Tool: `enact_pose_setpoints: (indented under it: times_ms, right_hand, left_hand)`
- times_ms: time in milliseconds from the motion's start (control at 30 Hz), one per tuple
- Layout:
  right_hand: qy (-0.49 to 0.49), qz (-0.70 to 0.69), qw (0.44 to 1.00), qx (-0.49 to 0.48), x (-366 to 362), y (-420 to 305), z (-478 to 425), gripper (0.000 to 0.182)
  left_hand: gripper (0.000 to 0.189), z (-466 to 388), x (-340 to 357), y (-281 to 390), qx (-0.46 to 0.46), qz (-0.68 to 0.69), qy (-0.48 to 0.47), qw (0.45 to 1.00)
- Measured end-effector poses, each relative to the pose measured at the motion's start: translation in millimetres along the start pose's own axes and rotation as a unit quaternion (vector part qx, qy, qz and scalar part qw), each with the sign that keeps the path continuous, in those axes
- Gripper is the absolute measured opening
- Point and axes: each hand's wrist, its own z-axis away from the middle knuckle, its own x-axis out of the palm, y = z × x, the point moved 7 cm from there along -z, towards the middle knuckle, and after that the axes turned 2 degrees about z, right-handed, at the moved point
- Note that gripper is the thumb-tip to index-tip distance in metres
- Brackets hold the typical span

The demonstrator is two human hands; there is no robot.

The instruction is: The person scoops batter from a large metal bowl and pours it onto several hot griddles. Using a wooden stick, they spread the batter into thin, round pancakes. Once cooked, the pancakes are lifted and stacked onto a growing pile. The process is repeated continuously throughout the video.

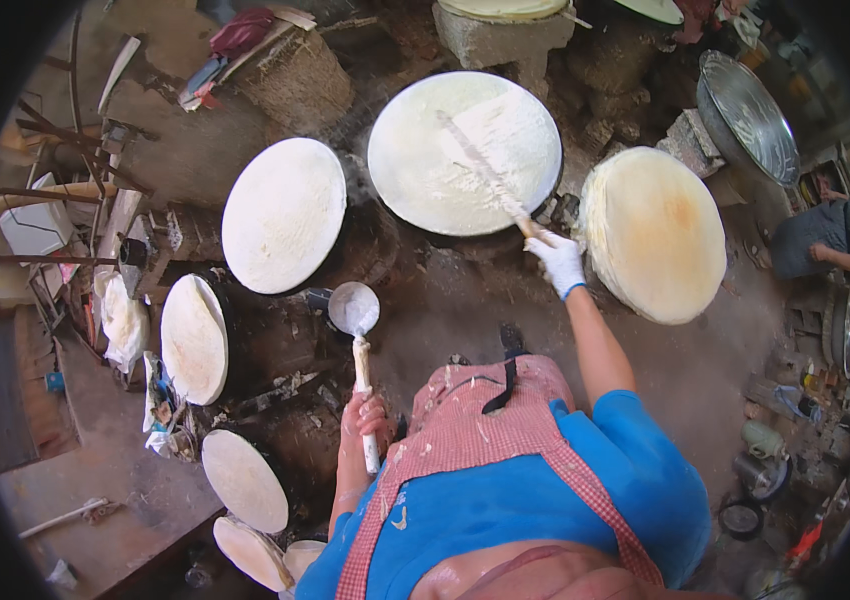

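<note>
My right hand (556, 259), in a white knit glove, grips the end of a long wooden spreader (486, 166) coated in batter. Its blade lies across pale batter (414, 176) that covers a large round griddle (558, 169) ahead of me. Lower down, my bare left hand (366, 418) is closed around the light handle of a ladle (354, 307); whitish batter coats the bowl. Right of the griddle stands a thick stack of round flatbreads (654, 232), the top one browned in a patch. A second round (284, 215), white with batter, sits to the left.
More pale rounds lie at left: one with a folded edge (194, 341), another below it (245, 480). A wide metal basin (751, 120) leans on blocks (691, 142) at upper right. Another person (837, 232) is at the far right. Metal bars (50, 193) jut in from the left.
</note>
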Motion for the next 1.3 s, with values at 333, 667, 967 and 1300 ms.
enact_pose_setpoints:
  times_ms: [333, 667, 967, 1300]
  right_hand:
    - [0.064, 0.529, 0.806, -0.258, -14, -69, -57, 0.030]
    - [0.140, 0.529, 0.791, -0.272, -46, -32, 2, 0.025]
    - [0.196, 0.597, 0.743, -0.232, 0, -11, 71, 0.025]
    - [0.216, 0.527, 0.751, -0.334, 2, -24, 137, 0.024]
  left_hand:
    - [0.027, -27, 19, 15, -0.030, -0.008, 0.010, 0.999]
    - [0.021, -153, 130, 22, -0.054, -0.176, -0.025, 0.983]
    - [0.033, -246, 150, -19, 0.159, -0.465, 0.055, 0.869]
    - [0.037, -104, 78, -22, -0.061, -0.232, 0.010, 0.971]
